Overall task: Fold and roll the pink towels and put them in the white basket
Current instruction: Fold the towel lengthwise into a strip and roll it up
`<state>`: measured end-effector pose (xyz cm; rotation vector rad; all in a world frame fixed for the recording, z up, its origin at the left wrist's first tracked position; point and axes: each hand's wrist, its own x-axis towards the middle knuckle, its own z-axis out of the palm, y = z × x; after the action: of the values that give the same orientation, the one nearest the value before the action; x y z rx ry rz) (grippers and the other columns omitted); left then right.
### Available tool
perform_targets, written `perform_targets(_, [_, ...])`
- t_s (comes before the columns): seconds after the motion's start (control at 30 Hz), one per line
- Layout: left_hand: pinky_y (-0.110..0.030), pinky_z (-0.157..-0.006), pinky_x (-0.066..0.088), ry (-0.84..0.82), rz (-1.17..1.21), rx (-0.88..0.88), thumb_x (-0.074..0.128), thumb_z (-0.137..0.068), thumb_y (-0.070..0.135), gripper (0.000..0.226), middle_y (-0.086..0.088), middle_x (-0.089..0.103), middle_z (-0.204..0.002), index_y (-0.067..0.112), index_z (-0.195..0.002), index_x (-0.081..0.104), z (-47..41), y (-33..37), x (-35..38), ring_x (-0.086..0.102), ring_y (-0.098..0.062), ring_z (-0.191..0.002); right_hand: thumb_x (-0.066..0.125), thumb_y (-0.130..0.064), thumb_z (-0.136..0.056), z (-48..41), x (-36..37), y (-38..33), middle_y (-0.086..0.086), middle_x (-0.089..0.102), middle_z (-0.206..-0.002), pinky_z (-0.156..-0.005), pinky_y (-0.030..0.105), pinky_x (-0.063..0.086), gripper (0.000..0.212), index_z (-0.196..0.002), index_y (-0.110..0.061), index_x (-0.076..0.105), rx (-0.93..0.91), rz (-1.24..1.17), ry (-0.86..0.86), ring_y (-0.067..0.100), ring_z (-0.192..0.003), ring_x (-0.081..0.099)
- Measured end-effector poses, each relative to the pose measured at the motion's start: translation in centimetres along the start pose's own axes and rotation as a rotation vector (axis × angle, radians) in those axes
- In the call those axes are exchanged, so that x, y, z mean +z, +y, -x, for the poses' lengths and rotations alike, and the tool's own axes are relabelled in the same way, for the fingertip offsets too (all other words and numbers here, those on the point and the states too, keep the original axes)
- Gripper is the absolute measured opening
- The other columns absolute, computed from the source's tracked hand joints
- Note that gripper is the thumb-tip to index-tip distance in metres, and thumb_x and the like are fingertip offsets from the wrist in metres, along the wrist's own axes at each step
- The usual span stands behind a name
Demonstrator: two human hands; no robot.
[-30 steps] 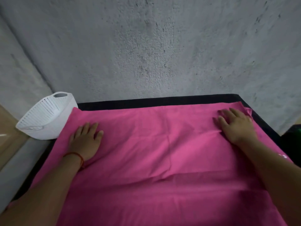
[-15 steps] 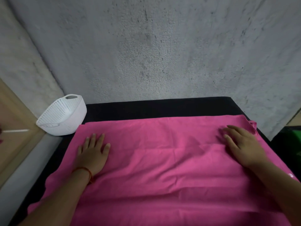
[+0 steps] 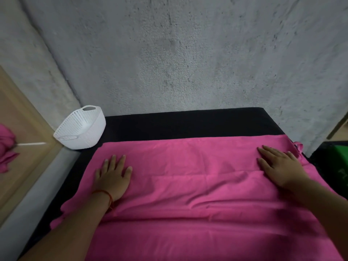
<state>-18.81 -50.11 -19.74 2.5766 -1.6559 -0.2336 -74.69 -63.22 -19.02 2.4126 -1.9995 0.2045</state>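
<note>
Towel [image 3: 197,196], pink, lies spread over a black table [image 3: 188,125] and covers most of its near part; a bare black strip shows along the far edge, against the grey wall [image 3: 188,53]. A low ridge in the cloth runs crosswise between the two hands, and soft creases cross the near half. At the far right corner a small flap of cloth sticks out past the edge.

Left hand [image 3: 113,176] rests palm down on the towel near its left edge, fingers straight and slightly spread, gripping nothing; a red thread [image 3: 108,194] circles the wrist. Right hand [image 3: 278,166] rests palm down near the far right corner, fingers likewise straight and flat on the cloth.

Basket [image 3: 82,129], white and perforated, stands upright at the table's far left corner, just beyond the towel's far left corner and apart from it. More pink cloth [image 3: 5,147] lies bunched at the far left on a pale wooden surface [image 3: 24,119]. A green object [image 3: 340,159] shows at the right edge, too dark to identify.
</note>
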Motion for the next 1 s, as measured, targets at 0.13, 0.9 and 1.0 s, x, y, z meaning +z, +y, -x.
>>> perform_targets(0.13, [-0.052, -0.128, 0.001, -0.043, -0.008, -0.011, 0.012, -0.103, 0.065, 0.067, 0.005, -0.008, -0.174, 0.043, -0.164, -0.006, -1.4, 0.1, -0.6, -0.007, -0.023, -0.16, 0.024, -0.059, -0.107, -2.6, -1.0, -0.7, -0.008, 0.016, -0.175, -0.128, 0.051, 0.015, 0.065, -0.167, -0.035, 0.02, 0.034, 0.081, -0.164, 0.014, -0.159, 0.023])
perform_targets(0.9, [-0.053, -0.127, 0.005, 0.105, -0.022, -0.005, 0.011, -0.102, 0.067, 0.066, 0.008, 0.002, -0.174, 0.045, -0.164, 0.001, -3.6, 0.1, 0.6, -0.001, -0.02, -0.16, 0.051, -0.024, -0.093, -11.8, -3.4, -2.7, 0.0, 0.064, -0.116, -0.093, 0.045, 0.045, 0.023, -0.113, -0.026, 0.061, 0.041, 0.366, 0.118, 0.028, -0.113, 0.059])
perform_targets(1.0, [-0.058, -0.126, 0.004, 0.086, -0.017, -0.028, 0.011, -0.101, 0.067, 0.065, 0.01, -0.001, -0.174, 0.048, -0.163, -0.001, -3.6, 0.1, 0.7, -0.003, -0.021, -0.16, 0.049, -0.016, -0.095, -10.5, -0.8, -3.1, 0.007, 0.064, -0.111, -0.087, 0.048, 0.044, 0.02, -0.111, -0.02, 0.061, 0.093, 0.291, 0.195, 0.035, -0.105, 0.058])
